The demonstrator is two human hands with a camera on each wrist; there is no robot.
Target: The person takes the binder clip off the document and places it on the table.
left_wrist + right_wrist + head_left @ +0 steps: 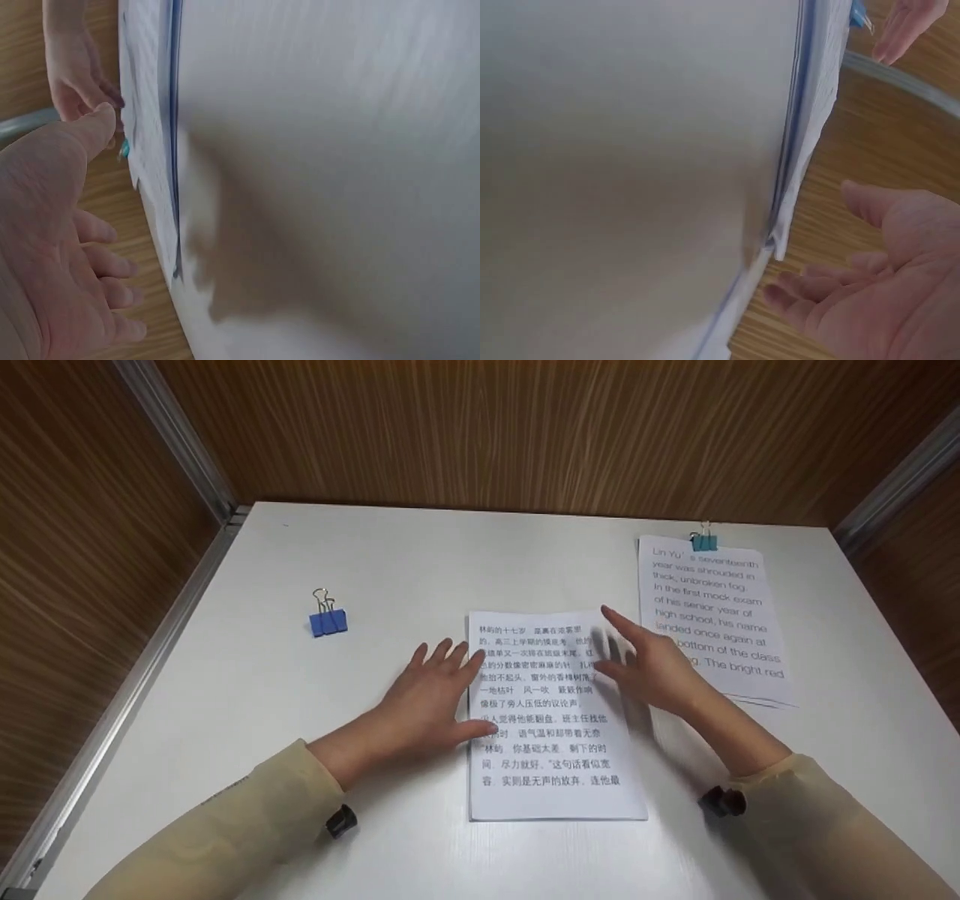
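While the left hand (427, 697) is hovering with fingers spread and the right hand (656, 671) with thumb parted from its fingers, the paper stack (555, 802) is lying between them, bearing Chinese print. Bringing both palms in evenly would likely be keeping its edges square. Beyond the right fingers, clipped sheets (709, 615) are reading "Lin Yu's seventeenth year".

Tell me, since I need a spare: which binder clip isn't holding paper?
The blue clip, lying alone on the left of the table; the teal clip grips the top edge of the English pages.
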